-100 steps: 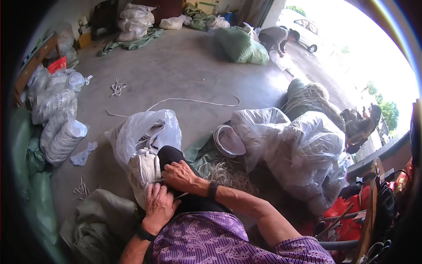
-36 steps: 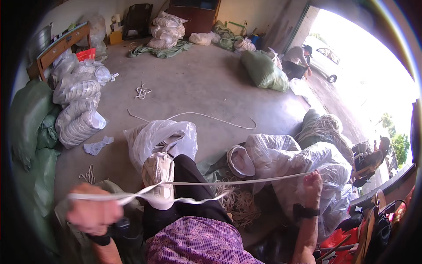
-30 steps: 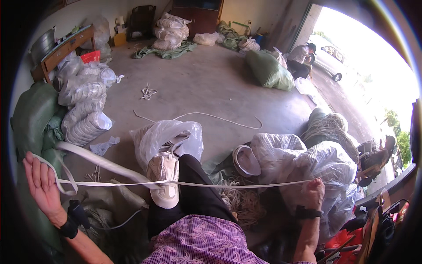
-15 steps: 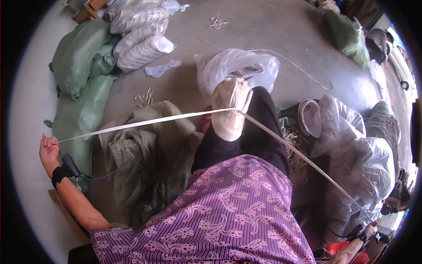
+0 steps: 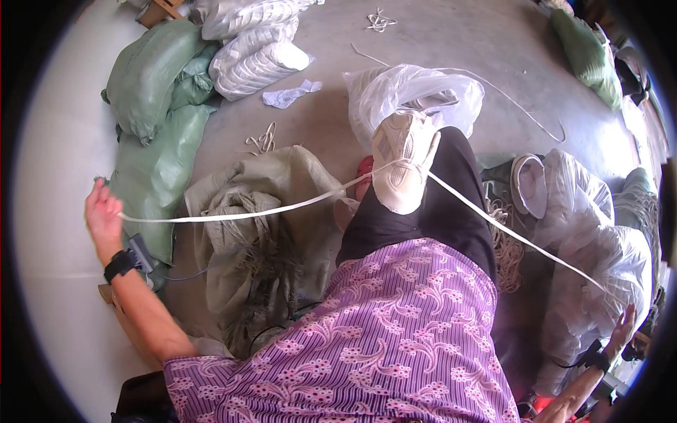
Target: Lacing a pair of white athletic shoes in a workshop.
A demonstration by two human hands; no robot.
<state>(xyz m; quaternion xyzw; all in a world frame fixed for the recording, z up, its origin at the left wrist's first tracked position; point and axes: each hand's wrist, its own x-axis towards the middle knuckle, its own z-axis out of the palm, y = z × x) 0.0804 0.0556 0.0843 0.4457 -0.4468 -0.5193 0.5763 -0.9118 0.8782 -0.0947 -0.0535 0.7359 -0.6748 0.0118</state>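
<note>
A cream sneaker [image 5: 399, 185] rests on my dark-trousered thigh, sole hidden beneath it. From its lacing a white shoelace [image 5: 233, 216] runs out to both sides. On the left, my left hand [image 5: 104, 217] is raised with curled fingers closed at one end of the lace, which sags between hand and shoe. The other half of the lace slants down to the right, its tip in the air. Just below that tip, my right hand [image 5: 620, 331] has its fingers stretched out, apart from the lace.
Green sacks [image 5: 151, 169] and wrapped white bundles [image 5: 257, 63] stand at the left. A crumpled olive sack [image 5: 282, 183] lies beside my leg. Ahead is a clear plastic bag [image 5: 367, 92] with shoes inside. At right are another shoe [image 5: 529, 185], hanging laces [image 5: 504, 247] and plastic bags [image 5: 599, 268].
The taut shoelace has slackened on the left. My right hand has risen and its fingers have come off the lace end. My left hand has moved slightly up and right, and the view has shifted.
</note>
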